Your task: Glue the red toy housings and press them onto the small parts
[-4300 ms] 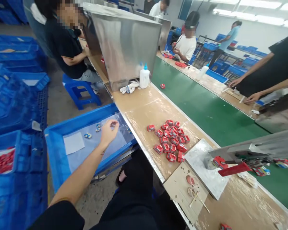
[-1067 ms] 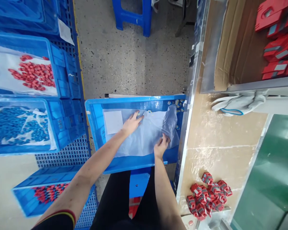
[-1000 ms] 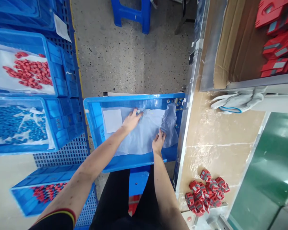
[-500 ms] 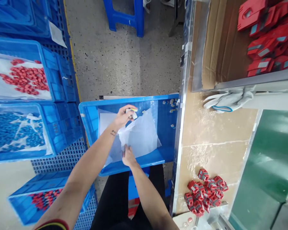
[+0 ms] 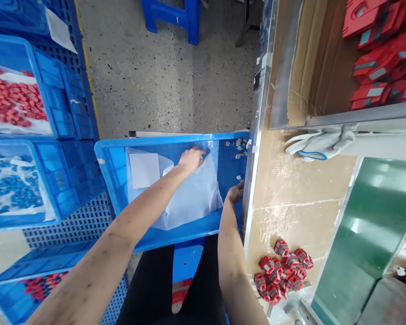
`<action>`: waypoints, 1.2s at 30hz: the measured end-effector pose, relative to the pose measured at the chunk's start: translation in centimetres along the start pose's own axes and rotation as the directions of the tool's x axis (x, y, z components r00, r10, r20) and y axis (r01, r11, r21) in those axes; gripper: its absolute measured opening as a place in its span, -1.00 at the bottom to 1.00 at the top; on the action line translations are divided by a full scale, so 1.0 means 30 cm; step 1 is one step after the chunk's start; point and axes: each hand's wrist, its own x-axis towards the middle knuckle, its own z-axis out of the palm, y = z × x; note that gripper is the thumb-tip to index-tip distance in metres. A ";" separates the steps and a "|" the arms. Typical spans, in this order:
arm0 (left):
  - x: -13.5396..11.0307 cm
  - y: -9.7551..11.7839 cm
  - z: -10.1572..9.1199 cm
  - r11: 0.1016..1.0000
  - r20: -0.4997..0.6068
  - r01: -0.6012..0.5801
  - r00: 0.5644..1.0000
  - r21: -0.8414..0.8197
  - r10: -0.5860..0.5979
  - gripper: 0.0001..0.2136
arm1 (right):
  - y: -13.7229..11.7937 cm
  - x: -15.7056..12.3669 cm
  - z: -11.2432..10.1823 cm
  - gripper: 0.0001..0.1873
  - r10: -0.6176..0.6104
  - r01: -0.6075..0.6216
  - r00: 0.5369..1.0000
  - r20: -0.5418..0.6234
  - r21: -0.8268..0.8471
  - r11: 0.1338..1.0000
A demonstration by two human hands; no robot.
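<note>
A blue plastic crate (image 5: 176,241) lies in front of me, its right end under the table edge. My left hand (image 5: 191,159) is inside it, at the far edge of a thin translucent white sheet (image 5: 196,194). Its fingers are bent down and closed around something too small and covered to name. My right hand (image 5: 236,192) reaches into the crate's right end beside the table edge, its fingertips mostly hidden. Just beyond it lies a small white-and-blue piece (image 5: 239,178). Several similar small pieces (image 5: 239,143) lie in the far right corner. A white paper (image 5: 144,170) rests at the crate's left.
On the right, a table (image 5: 284,194) bears red-and-grey parts (image 5: 279,273), white gloves (image 5: 320,143) and a cardboard box (image 5: 299,67) of red parts. Blue crates with red pieces (image 5: 15,104) and blue pieces (image 5: 11,185) stand left. A blue stool (image 5: 171,16) stands ahead.
My left hand, earlier raised with small whitish pieces in its fingers, has moved right and down to the sheet's edge. My right hand has left the sheet and moved right to the table edge.
</note>
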 end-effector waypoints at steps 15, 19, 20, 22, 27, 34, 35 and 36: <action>-0.055 -0.008 -0.069 0.986 -0.023 -0.136 0.990 0.100 0.139 -0.76 | -0.182 0.390 0.144 -0.33 -0.040 0.050 0.917 -0.398 0.015 0.999; -0.127 -0.020 -0.112 0.969 -0.179 -0.220 0.964 -0.108 0.199 -0.85 | -0.235 0.449 0.155 -0.25 -0.153 0.148 0.922 -0.355 -0.040 0.988; -0.159 -0.021 -0.122 0.946 -0.249 -0.237 0.952 -0.221 0.180 -0.88 | -0.242 0.443 0.155 -0.24 -0.184 0.176 0.928 -0.324 -0.053 0.983; -0.232 -0.023 -0.143 0.845 -0.355 -0.256 0.931 -0.469 0.085 -0.87 | -0.252 0.409 0.154 -0.28 -0.241 0.229 0.937 -0.253 -0.074 0.971; -0.397 -0.024 -0.171 0.633 -0.388 -0.243 0.916 -0.735 -0.100 -0.83 | -0.290 0.271 0.175 -0.17 -0.329 0.316 0.933 -0.143 -0.104 0.943; -0.466 -0.055 -0.144 0.608 -0.355 -0.194 0.922 -0.770 -0.156 -0.81 | -0.352 0.223 0.231 -0.51 -0.313 0.300 0.947 -0.068 -0.151 0.942; -0.469 -0.059 -0.140 0.607 -0.358 -0.194 0.920 -0.771 -0.161 -0.81 | -0.349 0.220 0.229 -0.57 -0.305 0.292 0.950 -0.062 -0.161 0.943; -0.472 -0.062 -0.135 0.604 -0.362 -0.193 0.917 -0.773 -0.170 -0.81 | -0.342 0.214 0.224 -0.61 -0.298 0.284 0.953 -0.060 -0.167 0.944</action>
